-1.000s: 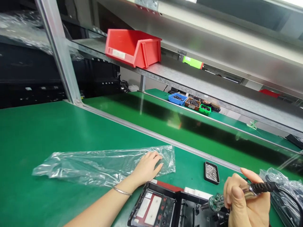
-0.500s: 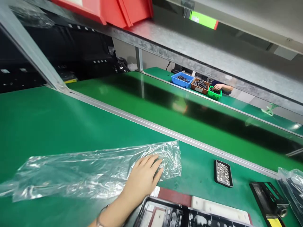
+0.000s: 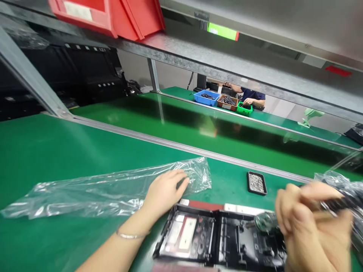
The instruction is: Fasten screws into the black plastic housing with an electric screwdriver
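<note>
Right hand [image 3: 314, 226] back in view, 4 o'clock, grip closed round driver [image 3: 266, 221] above casing [image 3: 217, 238]; work there seemingly resumes. Left hand [image 3: 163, 190], 7 o'clock, loosely open on bag [image 3: 93, 192].

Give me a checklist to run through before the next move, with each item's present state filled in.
1. Screwdriver held: ok. The right-hand grip is closed around the screwdriver.
2. Screwdriver tip seated: cannot tell. The tip is blurred over the right half of the black housing.
3. Housing lying open: ok. Both halves are spread side by side.
4. Small metal parts at hand: ok. Plenty of small metal parts lie in the black tray beyond the housing.
5. Left-hand grip steadying the housing: not ok. The left-hand grip lies on the clear plastic bag.
</note>
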`<action>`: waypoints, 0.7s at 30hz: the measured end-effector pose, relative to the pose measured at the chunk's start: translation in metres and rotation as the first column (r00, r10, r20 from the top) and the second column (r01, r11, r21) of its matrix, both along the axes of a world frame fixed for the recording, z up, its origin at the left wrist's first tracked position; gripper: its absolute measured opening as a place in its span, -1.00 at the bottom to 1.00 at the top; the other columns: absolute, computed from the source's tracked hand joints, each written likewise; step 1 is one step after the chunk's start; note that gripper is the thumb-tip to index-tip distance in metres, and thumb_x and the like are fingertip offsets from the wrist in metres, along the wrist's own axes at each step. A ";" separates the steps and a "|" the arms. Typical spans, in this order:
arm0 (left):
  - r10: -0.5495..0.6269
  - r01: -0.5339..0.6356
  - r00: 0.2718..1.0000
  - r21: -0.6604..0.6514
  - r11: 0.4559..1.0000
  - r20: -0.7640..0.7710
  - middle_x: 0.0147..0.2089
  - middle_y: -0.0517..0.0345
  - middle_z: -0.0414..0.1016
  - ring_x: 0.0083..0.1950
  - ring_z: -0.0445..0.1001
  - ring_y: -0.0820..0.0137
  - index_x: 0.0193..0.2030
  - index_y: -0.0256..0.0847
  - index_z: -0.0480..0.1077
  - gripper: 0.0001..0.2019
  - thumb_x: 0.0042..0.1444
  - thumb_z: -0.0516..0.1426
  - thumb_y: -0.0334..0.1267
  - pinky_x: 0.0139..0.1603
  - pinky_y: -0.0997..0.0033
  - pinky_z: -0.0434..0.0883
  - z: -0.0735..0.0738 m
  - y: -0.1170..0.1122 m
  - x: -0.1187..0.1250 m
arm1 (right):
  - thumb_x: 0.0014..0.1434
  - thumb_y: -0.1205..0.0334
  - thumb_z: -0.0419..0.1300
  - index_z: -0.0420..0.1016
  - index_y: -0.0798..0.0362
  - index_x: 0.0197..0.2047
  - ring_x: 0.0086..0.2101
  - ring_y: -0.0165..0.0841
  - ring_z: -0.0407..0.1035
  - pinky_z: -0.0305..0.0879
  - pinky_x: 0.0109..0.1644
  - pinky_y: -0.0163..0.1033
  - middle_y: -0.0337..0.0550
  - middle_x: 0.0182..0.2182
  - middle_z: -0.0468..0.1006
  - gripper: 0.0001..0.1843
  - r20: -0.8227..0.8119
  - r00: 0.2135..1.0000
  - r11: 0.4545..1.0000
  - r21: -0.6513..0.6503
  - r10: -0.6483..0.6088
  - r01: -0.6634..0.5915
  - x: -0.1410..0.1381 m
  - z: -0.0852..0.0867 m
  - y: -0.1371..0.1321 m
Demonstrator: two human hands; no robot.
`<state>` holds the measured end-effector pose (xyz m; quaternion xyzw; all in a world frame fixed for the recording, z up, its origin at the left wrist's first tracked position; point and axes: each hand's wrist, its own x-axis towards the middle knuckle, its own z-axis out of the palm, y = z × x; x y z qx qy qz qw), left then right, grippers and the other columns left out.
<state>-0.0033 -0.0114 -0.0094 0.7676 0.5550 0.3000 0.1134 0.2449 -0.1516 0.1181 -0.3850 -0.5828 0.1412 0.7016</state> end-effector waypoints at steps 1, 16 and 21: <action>0.015 -0.014 0.999 -0.019 1.000 0.048 0.00 -0.01 0.50 0.07 0.40 0.08 -0.17 -0.19 0.49 -0.62 0.14 -0.01 0.01 0.15 0.02 0.26 0.004 0.001 0.001 | 0.38 0.34 0.02 0.21 0.12 -0.09 -0.56 -0.60 0.09 0.11 -0.48 -0.50 -0.28 -0.53 0.08 -0.94 0.083 0.993 0.995 0.044 0.086 -0.090 0.000 0.001 0.001; -0.432 0.771 0.632 -0.465 0.435 0.643 -0.20 -0.04 0.58 -0.14 0.54 0.25 -0.26 -0.27 0.51 -0.58 0.04 0.16 0.11 -0.05 0.30 0.45 0.049 0.015 0.030 | 0.43 0.30 -0.07 0.13 0.07 -0.02 -0.49 -0.60 0.18 0.20 -0.42 -0.51 -0.26 -0.44 0.17 -0.91 0.227 0.965 0.990 0.023 0.128 -0.137 0.000 -0.002 0.011; -0.411 0.883 0.457 -0.457 0.103 0.789 -0.10 -0.04 0.57 -0.10 0.54 0.30 -0.09 -0.19 0.48 -0.63 0.02 0.26 -0.03 0.05 0.28 0.42 0.023 0.020 0.027 | 0.42 0.33 -0.09 0.14 0.04 0.00 -0.52 -0.60 0.16 0.17 -0.45 -0.51 -0.26 -0.47 0.15 -0.89 0.178 0.977 0.990 0.060 0.118 -0.131 0.000 -0.005 0.008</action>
